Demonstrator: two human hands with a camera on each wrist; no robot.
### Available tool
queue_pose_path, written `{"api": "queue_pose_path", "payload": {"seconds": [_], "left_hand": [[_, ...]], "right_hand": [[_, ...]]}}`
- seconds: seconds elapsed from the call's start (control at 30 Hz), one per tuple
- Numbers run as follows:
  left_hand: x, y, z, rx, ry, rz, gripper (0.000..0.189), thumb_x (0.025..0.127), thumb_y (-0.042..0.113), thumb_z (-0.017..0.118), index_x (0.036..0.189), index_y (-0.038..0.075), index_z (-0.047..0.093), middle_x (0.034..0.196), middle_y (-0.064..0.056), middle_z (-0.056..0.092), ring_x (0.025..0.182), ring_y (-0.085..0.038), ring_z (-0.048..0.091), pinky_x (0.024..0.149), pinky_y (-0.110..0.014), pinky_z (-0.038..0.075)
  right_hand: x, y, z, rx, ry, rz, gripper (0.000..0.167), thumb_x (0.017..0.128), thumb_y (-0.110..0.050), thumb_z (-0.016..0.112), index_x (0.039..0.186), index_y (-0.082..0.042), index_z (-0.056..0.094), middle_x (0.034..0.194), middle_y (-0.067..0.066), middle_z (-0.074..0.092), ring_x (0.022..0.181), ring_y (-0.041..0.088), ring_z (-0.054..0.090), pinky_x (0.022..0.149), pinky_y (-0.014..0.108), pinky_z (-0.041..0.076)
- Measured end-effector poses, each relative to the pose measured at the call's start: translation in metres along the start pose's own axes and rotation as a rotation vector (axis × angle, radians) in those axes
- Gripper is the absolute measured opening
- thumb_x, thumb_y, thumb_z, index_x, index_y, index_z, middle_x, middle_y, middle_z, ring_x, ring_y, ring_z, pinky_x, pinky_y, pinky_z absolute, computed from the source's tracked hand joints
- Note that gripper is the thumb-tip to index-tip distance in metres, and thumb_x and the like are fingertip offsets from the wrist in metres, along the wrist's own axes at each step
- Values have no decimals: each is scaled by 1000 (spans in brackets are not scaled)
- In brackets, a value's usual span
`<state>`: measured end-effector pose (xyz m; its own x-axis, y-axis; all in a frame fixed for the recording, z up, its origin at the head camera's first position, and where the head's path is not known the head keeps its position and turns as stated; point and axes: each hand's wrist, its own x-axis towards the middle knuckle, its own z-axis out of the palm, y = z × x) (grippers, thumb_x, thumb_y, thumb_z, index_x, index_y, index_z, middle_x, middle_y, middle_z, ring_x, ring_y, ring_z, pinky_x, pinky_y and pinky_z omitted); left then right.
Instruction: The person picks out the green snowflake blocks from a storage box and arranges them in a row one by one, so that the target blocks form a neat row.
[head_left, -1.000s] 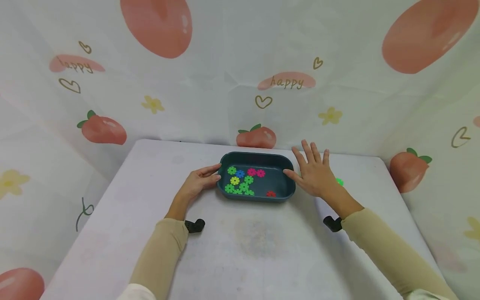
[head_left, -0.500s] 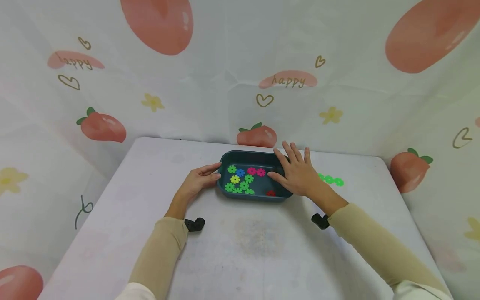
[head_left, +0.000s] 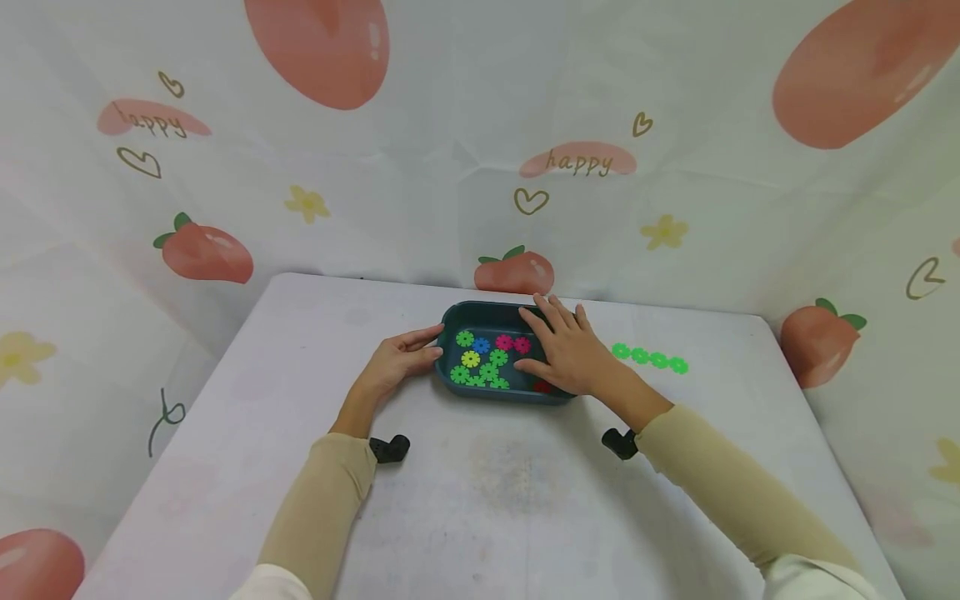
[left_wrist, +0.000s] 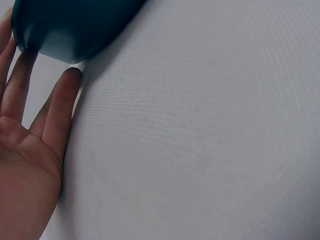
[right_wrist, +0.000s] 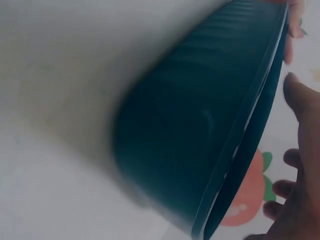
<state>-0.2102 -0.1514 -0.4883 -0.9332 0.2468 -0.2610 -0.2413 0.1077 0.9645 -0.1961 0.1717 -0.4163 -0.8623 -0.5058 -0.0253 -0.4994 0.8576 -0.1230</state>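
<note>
A dark teal plastic tray (head_left: 525, 397) holds several notched, flower-shaped plastic discs. Green discs (head_left: 489, 372) gather at its near left, with a yellow disc (head_left: 470, 358) and a blue disc (head_left: 481, 345) close by. Two pink discs (head_left: 513, 343) lie farther back, and a red disc (head_left: 542, 387) is partly covered. My left hand (head_left: 397, 360) touches the tray's left end with straight fingers (left_wrist: 62, 107). Spread over the tray's right part is my right hand (head_left: 573, 354), holding nothing visible. In the right wrist view its fingers (right_wrist: 295, 95) are above the tray's rim (right_wrist: 240, 135).
Right of the tray, a row of several green discs (head_left: 649, 357) lies on the white table (head_left: 480, 500). Behind the table hangs a white cloth (head_left: 420, 167) printed with peaches. A black wrist mount (head_left: 390, 450) sticks out at each sleeve.
My right hand has moved left from beside the tray's right end to over its inside, uncovering the green disc row. My left hand and the discs in the tray stay in place.
</note>
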Motion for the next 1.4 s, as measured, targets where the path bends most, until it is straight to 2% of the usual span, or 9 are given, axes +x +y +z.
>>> {"api": "queue_pose_path", "payload": {"seconds": [0.23,0.4,0.63,0.8,1.1,1.27,1.4], "left_hand": [[-2,0,0,4,9,4,58,90,29,79,144,20,60,152,-3,56,128,-10,62,95,-17,54],[-2,0,0,-1,8,4,59,90,29,80,144,19,60,152,-3,56,125,-7,64,93,-16,55],[-3,-2,-1,-6,8,8,59,90,28,80,144,19,60,152,-4,56,118,-4,66,92,-17,55],[-4,-5,-1,-6,3,3,59,90,27,80,145,19,60,153,-4,56,116,-2,66,92,-16,55],[-4,-1,0,37,7,8,57,91,30,79,145,22,60,152,-2,56,126,-10,63,98,-20,54],[-4,2,0,41,3,-1,59,90,33,79,145,23,59,153,-2,56,128,-12,63,103,-24,53],[-5,3,0,39,2,2,59,90,33,80,145,23,60,152,-1,56,127,-11,63,100,-21,53]], "right_hand": [[7,-12,5,113,11,-24,81,91,-48,74,155,-11,43,161,17,38,145,41,41,115,61,40],[11,-18,16,225,-13,11,69,92,-38,75,150,-11,49,146,16,50,130,37,51,110,52,48],[17,-25,25,309,-25,48,59,93,-33,75,143,-8,56,132,16,56,121,32,55,106,48,52],[23,-32,31,359,-41,86,55,95,-30,73,142,-8,56,131,16,57,120,31,56,108,48,51],[32,-36,40,416,3,100,46,97,-23,71,138,-4,60,129,17,59,116,30,60,107,46,51],[35,-34,45,433,-8,115,40,98,-20,70,134,-4,63,127,16,60,114,29,59,105,45,51],[38,-34,48,453,-13,129,38,98,-19,69,133,-4,64,125,16,60,112,28,59,104,45,51]]}}
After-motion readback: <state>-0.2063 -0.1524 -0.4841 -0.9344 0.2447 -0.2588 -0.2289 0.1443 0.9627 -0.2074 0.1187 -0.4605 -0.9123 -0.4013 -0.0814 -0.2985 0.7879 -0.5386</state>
